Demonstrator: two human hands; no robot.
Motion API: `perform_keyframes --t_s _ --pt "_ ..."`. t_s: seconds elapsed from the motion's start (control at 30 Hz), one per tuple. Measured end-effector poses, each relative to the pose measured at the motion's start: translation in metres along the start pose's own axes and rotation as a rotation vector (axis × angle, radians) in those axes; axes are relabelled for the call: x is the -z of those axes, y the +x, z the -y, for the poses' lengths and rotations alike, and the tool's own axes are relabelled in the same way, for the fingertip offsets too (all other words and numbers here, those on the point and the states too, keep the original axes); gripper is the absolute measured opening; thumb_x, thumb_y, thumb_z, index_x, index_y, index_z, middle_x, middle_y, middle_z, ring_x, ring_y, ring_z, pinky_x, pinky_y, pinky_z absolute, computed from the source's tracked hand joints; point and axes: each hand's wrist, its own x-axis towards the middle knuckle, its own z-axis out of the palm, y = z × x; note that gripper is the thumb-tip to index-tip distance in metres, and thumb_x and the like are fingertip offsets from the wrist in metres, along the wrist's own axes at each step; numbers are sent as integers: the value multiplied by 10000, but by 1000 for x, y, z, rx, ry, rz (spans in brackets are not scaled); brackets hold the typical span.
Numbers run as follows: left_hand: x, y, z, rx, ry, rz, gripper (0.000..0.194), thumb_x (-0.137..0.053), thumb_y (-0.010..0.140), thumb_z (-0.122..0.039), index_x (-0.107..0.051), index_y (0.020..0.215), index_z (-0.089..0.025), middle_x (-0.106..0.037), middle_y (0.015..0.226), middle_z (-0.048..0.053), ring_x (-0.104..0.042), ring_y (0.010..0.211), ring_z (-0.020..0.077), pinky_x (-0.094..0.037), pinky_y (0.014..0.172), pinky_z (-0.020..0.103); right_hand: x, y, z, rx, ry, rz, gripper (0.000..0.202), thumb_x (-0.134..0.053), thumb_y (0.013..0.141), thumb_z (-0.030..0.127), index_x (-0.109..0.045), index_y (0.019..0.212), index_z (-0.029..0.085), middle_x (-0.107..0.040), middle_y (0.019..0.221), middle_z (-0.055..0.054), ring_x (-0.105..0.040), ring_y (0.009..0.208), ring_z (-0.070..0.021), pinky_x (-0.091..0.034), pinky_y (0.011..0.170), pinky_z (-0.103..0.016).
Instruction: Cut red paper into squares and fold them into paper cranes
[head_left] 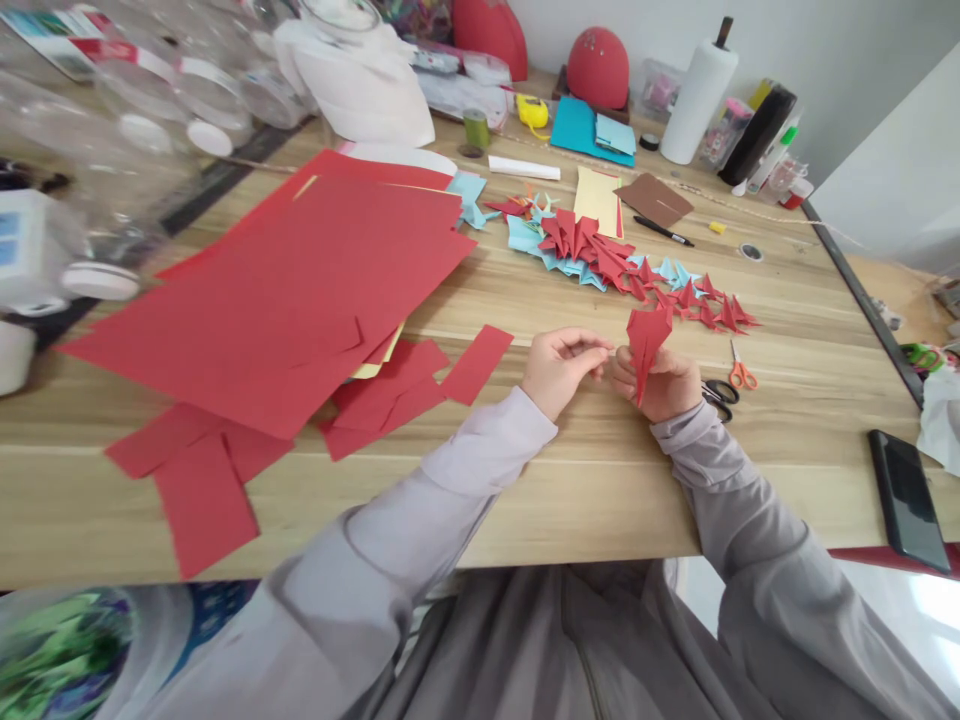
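R hand (664, 385) fingers closed on red fold (646, 342), just left of scissors (731, 383). L hand (559, 368) fingers pinched shut, holding nothing clear, touching R.

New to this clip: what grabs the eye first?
The big stack of red paper sheets fanned over the left half of the wooden table, with cut red pieces near its front edge. At centre, the right hand holds up a folded red paper shape while the left hand pinches beside it. Behind them lies a row of folded red and blue paper figures.
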Motion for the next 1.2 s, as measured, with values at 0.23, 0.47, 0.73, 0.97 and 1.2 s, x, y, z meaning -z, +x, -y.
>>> perform_keyframes --t_s 0.23,0.47,0.73,0.97,1.2 --pt "0 6 3 166 -63 -19 228 -765 584 -322 -633 639 -145 -596 536 -19 -513 442 84 -420 442 221 5 -2 -1 -153 84 207 148 -543 544 165 -484 679 178 -387 505 55 -254 389 -61 -230 355 -183" --pt "-1 3 1 155 30 -13 167 -725 548 -249 -589 581 -158 -552 461 -43 -485 405 77 -379 431 208 9 1 -5 -324 38 299 388 -495 526 160 -518 912 124 -469 530 43 -287 362 -70 -233 338 -199" --pt "3 5 0 112 -96 -3 160 -658 588 -257 -685 716 -164 -669 679 9 -596 632 136 -456 530 237 12 0 -1 -411 109 315 354 -507 536 193 -475 887 166 -415 517 70 -220 368 -56 -215 345 -181" --pt "3 3 -3 151 -169 177 355 -728 552 -180 -711 907 -161 -740 824 52 -665 745 172 -492 721 297 11 1 -11 -558 89 402 246 -508 544 178 -441 781 181 -417 514 53 -275 377 -67 -263 351 -183" --pt "2 3 -2 147 -85 117 152 -741 606 -286 -736 687 -157 -688 628 19 -577 564 121 -425 577 251 5 -2 -18 -556 102 392 212 -504 532 184 -458 739 172 -410 514 48 -273 371 -66 -266 342 -187"
